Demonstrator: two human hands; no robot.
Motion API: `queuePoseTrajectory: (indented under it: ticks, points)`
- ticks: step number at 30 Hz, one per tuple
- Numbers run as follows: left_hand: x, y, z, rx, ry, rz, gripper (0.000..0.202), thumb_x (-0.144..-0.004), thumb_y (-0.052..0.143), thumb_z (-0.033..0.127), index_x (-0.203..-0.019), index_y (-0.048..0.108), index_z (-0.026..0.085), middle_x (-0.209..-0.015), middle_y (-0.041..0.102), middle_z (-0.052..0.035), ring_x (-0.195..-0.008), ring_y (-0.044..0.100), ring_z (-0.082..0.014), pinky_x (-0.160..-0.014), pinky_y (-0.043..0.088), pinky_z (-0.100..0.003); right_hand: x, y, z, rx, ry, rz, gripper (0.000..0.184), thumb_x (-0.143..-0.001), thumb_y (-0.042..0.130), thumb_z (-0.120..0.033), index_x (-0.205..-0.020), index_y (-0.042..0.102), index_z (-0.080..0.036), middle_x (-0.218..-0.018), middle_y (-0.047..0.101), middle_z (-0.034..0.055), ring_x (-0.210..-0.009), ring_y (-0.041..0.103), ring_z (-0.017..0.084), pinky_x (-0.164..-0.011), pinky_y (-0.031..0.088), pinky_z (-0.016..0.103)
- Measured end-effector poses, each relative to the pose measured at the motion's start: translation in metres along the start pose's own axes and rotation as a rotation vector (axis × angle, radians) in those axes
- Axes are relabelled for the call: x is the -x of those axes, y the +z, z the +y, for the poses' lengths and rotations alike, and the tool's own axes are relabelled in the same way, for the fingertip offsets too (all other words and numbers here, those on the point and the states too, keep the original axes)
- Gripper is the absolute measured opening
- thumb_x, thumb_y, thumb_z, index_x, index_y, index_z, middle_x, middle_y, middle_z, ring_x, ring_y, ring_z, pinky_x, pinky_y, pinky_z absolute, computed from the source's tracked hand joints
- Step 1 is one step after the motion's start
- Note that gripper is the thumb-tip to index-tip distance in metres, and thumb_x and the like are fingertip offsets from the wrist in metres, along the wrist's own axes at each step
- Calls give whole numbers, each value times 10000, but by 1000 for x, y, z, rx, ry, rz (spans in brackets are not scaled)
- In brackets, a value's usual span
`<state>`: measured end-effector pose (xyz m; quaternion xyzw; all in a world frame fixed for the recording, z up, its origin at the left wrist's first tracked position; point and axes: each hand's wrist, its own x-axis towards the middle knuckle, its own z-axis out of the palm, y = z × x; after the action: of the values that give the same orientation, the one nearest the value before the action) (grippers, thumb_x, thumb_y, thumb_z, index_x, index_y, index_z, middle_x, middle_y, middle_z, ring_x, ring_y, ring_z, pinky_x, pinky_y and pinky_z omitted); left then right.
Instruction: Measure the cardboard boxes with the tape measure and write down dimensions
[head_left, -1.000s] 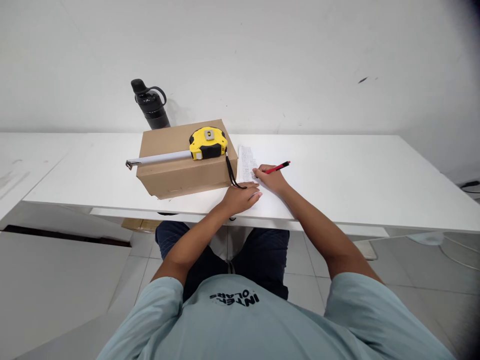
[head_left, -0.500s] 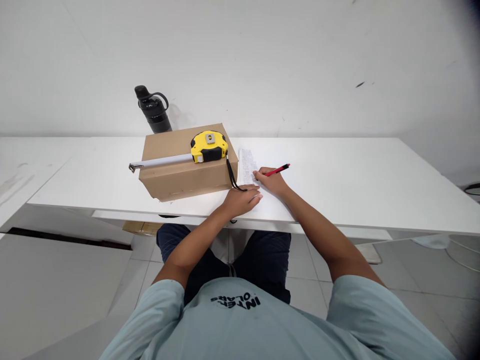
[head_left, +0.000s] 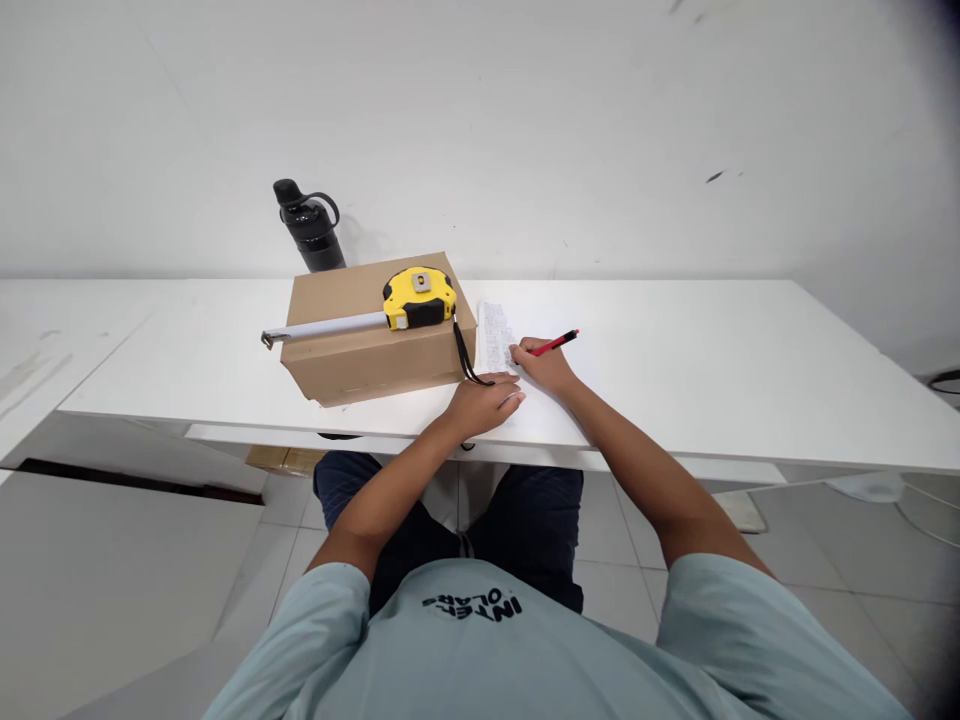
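Note:
A red and black pen [head_left: 555, 343] is pinched in my right hand [head_left: 546, 366], its tip end down at a sheet of paper [head_left: 493, 325] covered in small handwriting. My left hand [head_left: 484, 403] lies flat with fingers extended over the lower part of the paper, holding nothing. Left of the hands stands a brown cardboard box [head_left: 360, 375]. On top of it rests a yellow and black tape measure [head_left: 418, 298], its blade [head_left: 330, 326] drawn out past the box's left edge. The tape's black wrist strap [head_left: 463, 352] hangs down to my left hand.
Behind the box, a black water bottle [head_left: 311, 228] with a loop handle stands near the wall. The white table [head_left: 690, 370] stretches to both sides, and its front edge runs just above my lap. A small brown carton [head_left: 281, 459] shows below the table.
The whole view has shifted slightly. My right hand with the pen has moved a touch to the right along the paper; my left hand stays in place.

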<state>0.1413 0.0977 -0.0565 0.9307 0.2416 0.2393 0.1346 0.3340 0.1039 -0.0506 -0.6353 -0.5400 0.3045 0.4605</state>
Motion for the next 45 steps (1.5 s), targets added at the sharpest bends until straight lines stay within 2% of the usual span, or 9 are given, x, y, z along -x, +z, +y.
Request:
queuePoseTrajectory:
  ticks: [10, 26, 36, 45]
  points:
    - [0, 0, 0, -5, -11, -2, 300, -1077, 540, 340, -1129, 804, 207, -1305, 797, -74, -1310, 711, -205, -1124, 570, -355, 0, -1, 0, 7, -9, -40, 459, -778, 669, -623, -586, 541, -226, -684, 648, 45, -692, 547, 170, -670, 453, 321]
    - [0, 0, 1, 6, -12, -3, 283, -1073, 555, 326, -1118, 802, 195, -1318, 791, -82, -1319, 709, -218, -1129, 571, -376, 1, -3, -1, -8, -13, -44, 531, -764, 682, -698, -579, 520, -228, -685, 649, 49, -707, 556, 184, -701, 465, 341]
    - [1, 1, 0, 8, -24, -5, 285, -1071, 551, 334, -1131, 800, 208, -1315, 794, -70, -1325, 702, -199, -1138, 560, -349, 1, -1, 0, 0, -16, 1, 498, -776, 666, -635, -562, 457, -236, -628, 566, 19, -669, 499, 164, -640, 411, 323]
    - [0, 2, -1, 20, -17, 7, 274, -1060, 564, 328, -1115, 804, 210, -1312, 794, -81, -1311, 714, -220, -1119, 579, -376, 1, -2, 0, 0, -12, -40, 484, -773, 661, -637, -567, 496, -231, -675, 634, 40, -696, 544, 174, -679, 456, 328]
